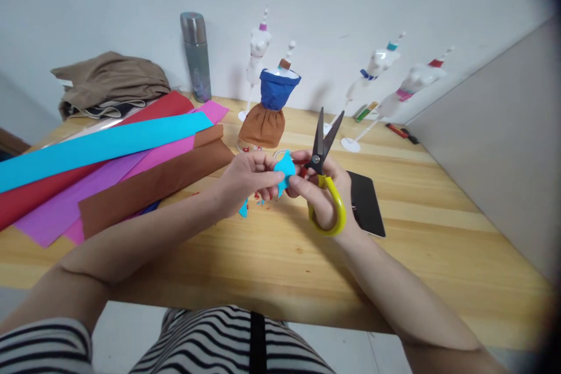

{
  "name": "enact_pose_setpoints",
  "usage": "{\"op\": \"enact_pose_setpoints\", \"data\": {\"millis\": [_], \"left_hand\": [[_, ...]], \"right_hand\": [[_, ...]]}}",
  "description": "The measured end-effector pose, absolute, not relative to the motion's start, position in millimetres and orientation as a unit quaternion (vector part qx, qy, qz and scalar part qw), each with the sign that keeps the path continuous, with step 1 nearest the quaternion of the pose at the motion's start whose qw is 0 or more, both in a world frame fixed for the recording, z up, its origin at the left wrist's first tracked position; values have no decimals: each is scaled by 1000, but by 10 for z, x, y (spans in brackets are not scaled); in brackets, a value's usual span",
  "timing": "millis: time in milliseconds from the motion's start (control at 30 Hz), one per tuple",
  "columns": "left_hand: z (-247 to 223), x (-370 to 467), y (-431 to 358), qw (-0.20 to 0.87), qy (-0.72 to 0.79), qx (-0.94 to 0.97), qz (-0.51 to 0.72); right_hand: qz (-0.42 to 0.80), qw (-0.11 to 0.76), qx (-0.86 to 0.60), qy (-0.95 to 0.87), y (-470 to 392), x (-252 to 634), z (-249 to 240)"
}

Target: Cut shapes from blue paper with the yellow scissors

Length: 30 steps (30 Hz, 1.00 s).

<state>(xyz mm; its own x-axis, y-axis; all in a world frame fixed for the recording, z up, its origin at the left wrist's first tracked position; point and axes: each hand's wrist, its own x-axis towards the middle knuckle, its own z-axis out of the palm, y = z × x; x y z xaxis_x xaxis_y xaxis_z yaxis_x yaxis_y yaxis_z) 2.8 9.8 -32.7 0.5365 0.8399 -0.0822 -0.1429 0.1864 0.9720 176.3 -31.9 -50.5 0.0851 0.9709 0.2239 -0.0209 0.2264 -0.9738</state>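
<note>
Between my two hands is a small cut piece of bright blue paper (284, 172), pinched at its left side by the fingers of my left hand (248, 178). My right hand (326, 193) has thumb and fingertips on the right side of the same piece. Hooked over that hand is a pair of scissors (322, 158) with yellow and red handles, its blades parted and pointing up and away. Below my left fingers, a blue scrap (243, 208) and tiny red and blue bits (259, 200) lie on the wooden table (272, 263).
At left lie long coloured sheets (109, 140), with a brown garment (109, 82) behind. A thermos (196, 58) stands by the wall. Several small mannequins line the back, one in a blue top (277, 89) and brown skirt (263, 125). Right of my hand lies a black tablet-like object (366, 201).
</note>
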Motion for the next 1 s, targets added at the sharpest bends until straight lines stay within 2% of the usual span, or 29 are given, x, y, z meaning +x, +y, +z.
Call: {"op": "enact_pose_setpoints", "data": {"millis": [433,667,1000], "left_hand": [[-295,29,104,704,343,540,310],[-255,18,72,673,361,568,307],[-179,40,40,706,364,530,297]], "right_hand": [[427,589,-459,-510,-299,1751,-469],[428,574,-459,-525,-309,1761,-459],[449,576,-457,-508,-311,1731,-439]]}}
